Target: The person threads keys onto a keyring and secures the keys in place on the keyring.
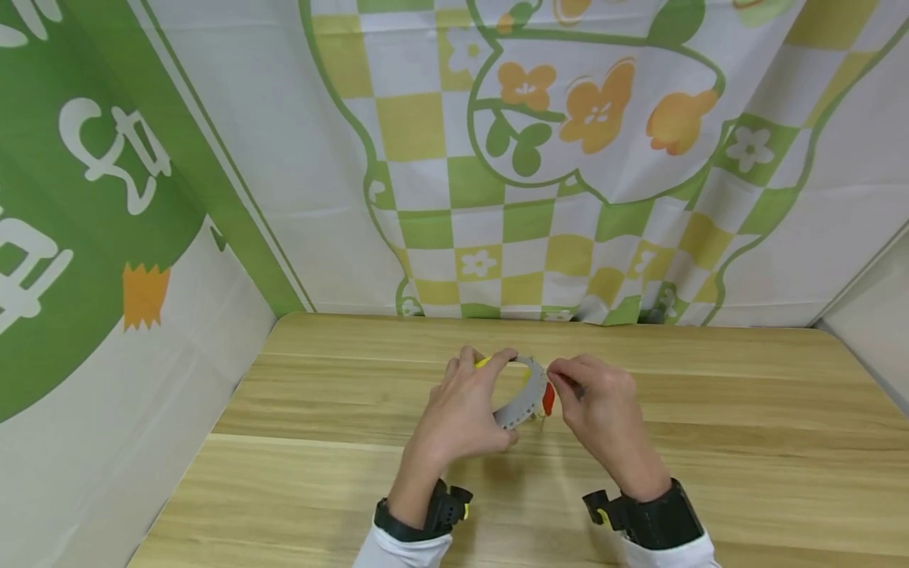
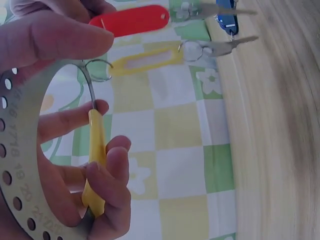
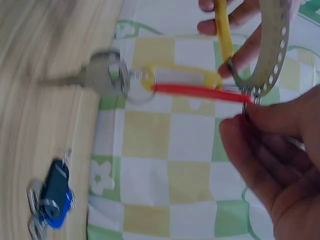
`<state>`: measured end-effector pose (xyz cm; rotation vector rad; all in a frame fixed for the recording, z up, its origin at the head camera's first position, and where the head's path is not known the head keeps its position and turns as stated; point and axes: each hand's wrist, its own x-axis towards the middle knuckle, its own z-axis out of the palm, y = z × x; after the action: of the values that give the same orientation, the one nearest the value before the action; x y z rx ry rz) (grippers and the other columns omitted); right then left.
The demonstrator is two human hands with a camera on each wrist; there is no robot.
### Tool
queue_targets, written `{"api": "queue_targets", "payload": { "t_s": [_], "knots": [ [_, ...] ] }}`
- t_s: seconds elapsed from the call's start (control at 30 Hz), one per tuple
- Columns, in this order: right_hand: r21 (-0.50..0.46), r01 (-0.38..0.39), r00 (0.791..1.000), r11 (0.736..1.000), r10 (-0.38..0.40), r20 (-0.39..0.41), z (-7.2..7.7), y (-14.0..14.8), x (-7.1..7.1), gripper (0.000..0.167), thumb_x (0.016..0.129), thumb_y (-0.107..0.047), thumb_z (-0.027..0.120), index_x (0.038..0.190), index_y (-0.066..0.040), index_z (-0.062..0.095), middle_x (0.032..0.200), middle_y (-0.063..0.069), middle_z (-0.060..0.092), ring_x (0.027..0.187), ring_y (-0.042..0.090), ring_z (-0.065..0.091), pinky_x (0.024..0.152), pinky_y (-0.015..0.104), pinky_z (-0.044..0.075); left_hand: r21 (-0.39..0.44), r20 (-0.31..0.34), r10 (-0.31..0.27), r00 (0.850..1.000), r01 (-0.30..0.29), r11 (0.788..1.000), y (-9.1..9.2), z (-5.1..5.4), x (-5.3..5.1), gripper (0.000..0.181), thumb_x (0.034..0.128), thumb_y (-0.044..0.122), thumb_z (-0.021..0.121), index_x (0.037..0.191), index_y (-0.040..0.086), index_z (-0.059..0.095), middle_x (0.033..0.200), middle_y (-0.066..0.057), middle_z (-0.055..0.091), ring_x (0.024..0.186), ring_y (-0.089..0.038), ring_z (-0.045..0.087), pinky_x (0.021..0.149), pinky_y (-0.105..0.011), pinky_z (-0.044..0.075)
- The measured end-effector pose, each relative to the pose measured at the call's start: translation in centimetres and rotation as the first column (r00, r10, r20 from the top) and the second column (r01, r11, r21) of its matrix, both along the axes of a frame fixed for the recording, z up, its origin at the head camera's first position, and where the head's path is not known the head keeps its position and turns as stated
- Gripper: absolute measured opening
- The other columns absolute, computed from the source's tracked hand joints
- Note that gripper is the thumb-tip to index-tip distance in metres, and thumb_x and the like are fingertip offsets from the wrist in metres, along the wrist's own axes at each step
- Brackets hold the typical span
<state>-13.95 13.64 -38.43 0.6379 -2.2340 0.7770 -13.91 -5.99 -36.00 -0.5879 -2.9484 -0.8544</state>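
Observation:
My left hand (image 1: 461,414) grips a grey metal ring (image 1: 527,401) with small holes and printed numbers. Its fingers curl round the yellow handle (image 2: 96,137) in the left wrist view. Close beside the ring's right side, my right hand (image 1: 604,406) pinches at the end of a red key tag (image 2: 135,21). A yellow key tag (image 2: 117,69) hangs from a small wire loop next to the red one. Keys (image 3: 102,75) dangle below the tags, blurred in the right wrist view. The pinched end is partly hidden by the fingertips.
Dark and blue key tags (image 3: 56,187) with metal rings appear over the wood; I cannot tell whether they lie or hang. The wooden table (image 1: 298,489) extends to a patterned cloth (image 1: 476,229) at the back.

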Motion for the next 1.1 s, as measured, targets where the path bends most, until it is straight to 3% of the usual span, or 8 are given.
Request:
{"api": "queue_targets", "payload": {
  "t_s": [0.2, 0.3, 0.57, 0.73, 0.9, 1.1],
  "knots": [
    [0.081, -0.097, 0.995, 0.992, 0.097, -0.003, 0.1, 0.8, 0.1, 0.022, 0.075, 0.013, 0.081, 0.09, -0.001, 0.077, 0.084, 0.006, 0.071, 0.068, 0.014, 0.067, 0.059, 0.029, 0.054, -0.033, 0.034, -0.067, 0.997, 0.068, 0.997, -0.6, 0.2, 0.0, 0.095, 0.0622, 0.02, 0.09, 0.148, 0.025, 0.05, 0.12, -0.013, 0.049, 0.094, -0.024, 0.047, 0.058, -0.033, 0.042],
    [0.082, -0.103, 0.995, 0.991, 0.102, 0.021, 0.1, 0.8, 0.1, 0.021, 0.076, 0.011, 0.081, 0.093, -0.002, 0.077, 0.086, 0.005, 0.072, 0.069, 0.013, 0.067, 0.059, 0.028, 0.054, -0.039, 0.042, -0.075, 0.996, 0.077, 0.996, -0.7, 0.3, 0.0, 0.097, 0.0616, 0.019, 0.09, 0.149, 0.026, 0.048, 0.118, -0.012, 0.048, 0.09, -0.023, 0.046, 0.057, -0.032, 0.042],
    [-0.035, 0.061, 0.99, 0.998, -0.056, 0.13, 0.3, -0.3, 0.3, 0.011, 0.081, 0.006, 0.079, 0.09, 0.001, 0.076, 0.079, 0.008, 0.071, 0.064, 0.01, 0.064, 0.056, 0.029, 0.054, -0.036, -0.025, -0.007, 1.0, 0.006, 0.999, -0.1, 0.0, 0.2, 0.097, 0.0595, 0.019, 0.09, 0.148, 0.023, 0.049, 0.126, -0.017, 0.049, 0.107, -0.031, 0.049, 0.063, -0.038, 0.045],
    [-0.058, 0.105, 0.988, 0.993, -0.098, 0.117, 0.3, -0.8, 0.4, 0.009, 0.081, 0.008, 0.078, 0.086, 0.001, 0.076, 0.075, 0.008, 0.071, 0.062, 0.011, 0.064, 0.054, 0.03, 0.053, -0.064, -0.052, 0.022, 0.998, -0.025, 0.998, 0.4, 0.0, 0.3, 0.103, 0.0557, 0.017, 0.091, 0.149, 0.021, 0.047, 0.132, -0.021, 0.047, 0.112, -0.034, 0.049, 0.067, -0.043, 0.048],
    [-0.008, 0.068, 0.994, 0.998, -0.068, 0.083, 0.3, -0.7, 0.4, 0.013, 0.079, 0.01, 0.079, 0.085, -0.001, 0.076, 0.075, 0.007, 0.069, 0.061, 0.011, 0.062, 0.054, 0.03, 0.052, -0.069, -0.049, 0.01, 0.999, -0.013, 0.998, 0.4, -0.1, 0.3, 0.1, 0.057, 0.019, 0.091, 0.148, 0.02, 0.049, 0.128, -0.02, 0.048, 0.106, -0.033, 0.049, 0.065, -0.039, 0.045],
    [0.076, -0.029, 0.997, 0.997, 0.023, 0.073, 0.1, -0.2, 0.3, 0.017, 0.078, 0.01, 0.08, 0.089, -0.003, 0.077, 0.081, 0.004, 0.07, 0.066, 0.012, 0.066, 0.058, 0.028, 0.054, -0.094, -0.036, -0.007, 0.999, 0.004, 0.996, 0.2, -0.2, 0.3, 0.094, 0.0579, 0.015, 0.088, 0.144, 0.022, 0.052, 0.119, -0.015, 0.049, 0.096, -0.029, 0.047, 0.067, -0.038, 0.041]
  ]
}}
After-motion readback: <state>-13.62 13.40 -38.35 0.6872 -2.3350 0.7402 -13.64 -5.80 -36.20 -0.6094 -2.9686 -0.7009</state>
